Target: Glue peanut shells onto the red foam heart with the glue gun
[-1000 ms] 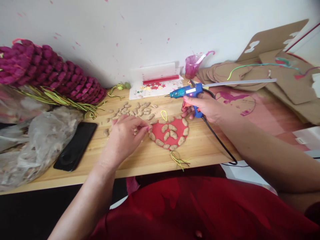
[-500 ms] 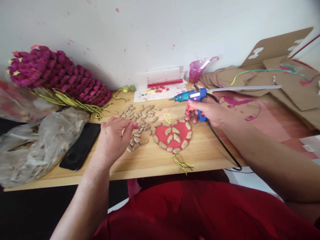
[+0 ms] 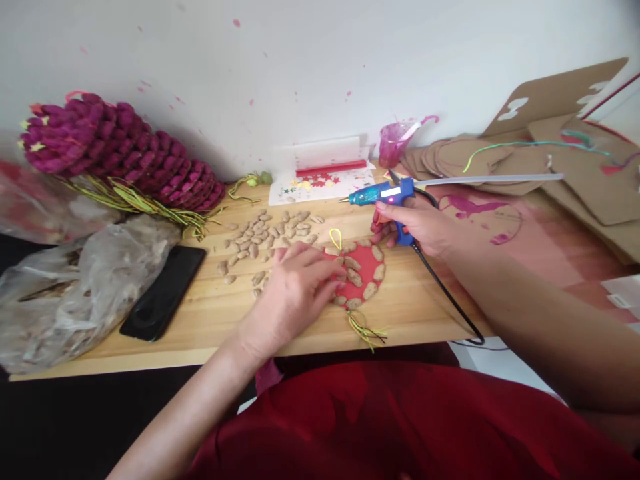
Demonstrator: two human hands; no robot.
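A red card piece (image 3: 367,267), partly covered, is bordered with peanuts and carries several in its middle. It has a yellow cord loop (image 3: 335,238) at the top and a yellow-green tassel (image 3: 367,331) below. Over its left part my left hand (image 3: 300,290) bends its fingers together, the tips close to the middle peanuts; whatever they pinch is hidden. My right hand (image 3: 407,223) grips a blue hot glue gun (image 3: 383,193) above the card's upper right, its nozzle pointing left and a long glue stick (image 3: 490,178) out the back. Loose peanuts (image 3: 255,233) lie to the left.
A black phone (image 3: 163,293) and a plastic bag (image 3: 85,293) are at left, below a magenta tiered craft (image 3: 130,150). Star sequins on white paper (image 3: 280,193), a stained cup (image 3: 393,143) and cardboard pieces (image 3: 575,173) stand behind. The gun's black cord (image 3: 450,297) crosses the right side.
My left hand has moved right from beside the loose peanuts onto the red card's left part. Some loose peanuts are now spread further left. My right hand and the glue gun are almost still.
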